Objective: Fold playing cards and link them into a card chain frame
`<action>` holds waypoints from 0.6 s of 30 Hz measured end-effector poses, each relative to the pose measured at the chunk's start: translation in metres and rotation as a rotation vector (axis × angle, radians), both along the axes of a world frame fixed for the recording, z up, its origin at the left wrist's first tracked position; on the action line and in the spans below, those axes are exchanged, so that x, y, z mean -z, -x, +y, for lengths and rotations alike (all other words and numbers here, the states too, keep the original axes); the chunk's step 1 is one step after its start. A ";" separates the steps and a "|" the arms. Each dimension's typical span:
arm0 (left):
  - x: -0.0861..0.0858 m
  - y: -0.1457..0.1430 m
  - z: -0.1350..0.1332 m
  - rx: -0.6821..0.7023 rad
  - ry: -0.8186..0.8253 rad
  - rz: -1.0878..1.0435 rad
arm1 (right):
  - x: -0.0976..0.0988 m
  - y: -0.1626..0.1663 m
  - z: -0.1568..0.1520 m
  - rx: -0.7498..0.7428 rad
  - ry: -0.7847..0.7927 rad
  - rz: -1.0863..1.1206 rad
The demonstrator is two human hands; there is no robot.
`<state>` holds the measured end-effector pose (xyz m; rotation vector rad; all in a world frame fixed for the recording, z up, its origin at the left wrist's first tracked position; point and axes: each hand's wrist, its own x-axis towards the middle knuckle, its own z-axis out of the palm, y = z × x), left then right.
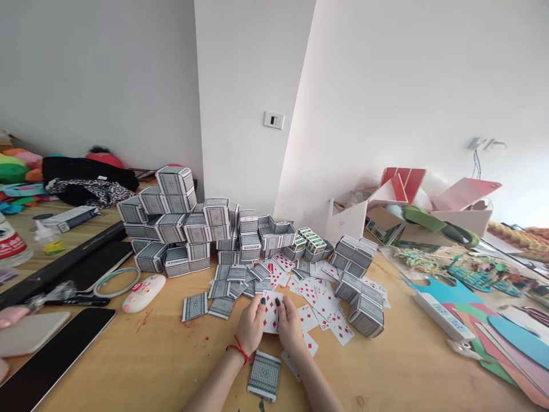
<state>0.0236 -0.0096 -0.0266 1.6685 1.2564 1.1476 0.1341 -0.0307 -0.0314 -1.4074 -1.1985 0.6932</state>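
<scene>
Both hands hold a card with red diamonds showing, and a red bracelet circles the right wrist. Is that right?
Wrong side: the head view shows the red bracelet on the left. The left hand and right hand do hold a card with red diamonds showing.

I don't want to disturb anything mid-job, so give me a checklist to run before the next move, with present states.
1. Left hand holding the white rectangular playing card with red diamonds: ok, at its left side.
2. Right hand holding the same card: ok, at its right side.
3. Only one card in the hands: cannot tell; others could hide behind it.
4. Table between the forearms free of cards: not ok; a grey-and-white patterned rectangular card lies there.
5. Hands apart from the stacked grey-and-white patterned blocks: ok.
6. Left hand apart from the white oval computer mouse: ok.
</scene>
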 end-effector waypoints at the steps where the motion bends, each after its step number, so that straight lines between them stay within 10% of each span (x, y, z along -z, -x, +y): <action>1: -0.001 0.000 0.001 -0.001 -0.002 -0.001 | 0.000 -0.002 0.000 -0.027 -0.005 0.000; 18: -0.010 0.002 0.003 0.016 0.059 -0.110 | -0.015 -0.004 -0.006 -0.243 0.076 0.437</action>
